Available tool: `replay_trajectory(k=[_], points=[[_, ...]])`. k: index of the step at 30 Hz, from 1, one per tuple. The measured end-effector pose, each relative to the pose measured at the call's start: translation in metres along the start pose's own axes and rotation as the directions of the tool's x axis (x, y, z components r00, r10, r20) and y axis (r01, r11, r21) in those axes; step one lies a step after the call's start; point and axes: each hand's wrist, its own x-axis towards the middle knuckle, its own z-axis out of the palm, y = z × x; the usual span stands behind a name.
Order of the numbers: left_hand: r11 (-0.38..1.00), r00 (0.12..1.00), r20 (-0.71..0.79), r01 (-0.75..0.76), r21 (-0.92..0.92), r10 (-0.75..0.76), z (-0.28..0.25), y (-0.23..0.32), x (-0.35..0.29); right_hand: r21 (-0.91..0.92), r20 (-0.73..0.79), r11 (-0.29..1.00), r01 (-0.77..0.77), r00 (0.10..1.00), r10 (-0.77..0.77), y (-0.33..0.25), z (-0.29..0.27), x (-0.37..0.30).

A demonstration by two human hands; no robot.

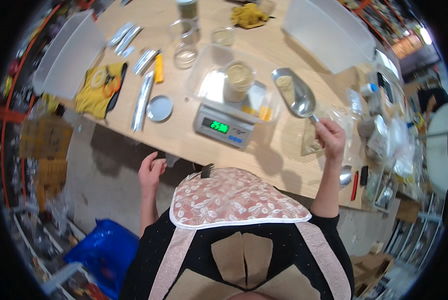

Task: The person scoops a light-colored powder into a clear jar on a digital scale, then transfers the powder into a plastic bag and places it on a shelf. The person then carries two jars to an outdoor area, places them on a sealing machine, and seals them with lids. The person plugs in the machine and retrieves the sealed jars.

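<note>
My right hand point(330, 137) is closed round the handle of a metal scoop point(302, 104), which holds some beige powder point(285, 84). The scoop is over the table, right of a clear plastic tub point(200, 75). In that tub stands a round container point(235, 92) heaped with similar powder. Under the tub is a digital scale point(222, 128) with a lit green display. My left hand point(152, 171) is just off the table's near edge, its fingers loosely curled and slightly apart, with nothing visible in them.
A round lid point(160, 108), silver foil packets point(143, 101), a yellow cutter point(159, 68) and a yellow cloth point(95, 95) lie at left. Clear jars point(185, 55) stand behind. Large translucent bins point(329, 35) edge the table. At right are a plastic bag point(398, 137) and a red pen point(355, 186).
</note>
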Motion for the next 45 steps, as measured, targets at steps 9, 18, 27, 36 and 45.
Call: replay_trajectory(k=[9,18,27,36,45], points=[[0.975,0.936,0.279,-0.220,-0.011,0.215,0.062,0.045,0.021,-0.040,-0.381,0.976,-0.213,0.906,0.182,0.051,-0.103,-0.133],[0.990,0.863,0.494,-0.137,0.028,0.106,0.104,0.059,0.011,-0.099,-0.591,0.852,-0.515,0.719,0.366,0.087,-0.171,-0.185],[0.989,0.835,0.540,-0.145,0.037,0.102,0.107,0.061,0.005,-0.778,-0.352,0.519,-0.355,0.930,0.109,0.082,-0.191,-0.035],[0.992,0.763,0.645,-0.041,0.122,-0.048,0.155,0.050,-0.014,-0.919,-0.282,0.317,-0.235,0.953,-0.111,0.094,-0.176,-0.024],[0.884,0.201,0.862,0.147,0.444,-0.466,0.356,0.016,-0.030,-0.769,-0.327,0.632,-0.090,0.906,-0.270,0.117,-0.200,-0.085]])
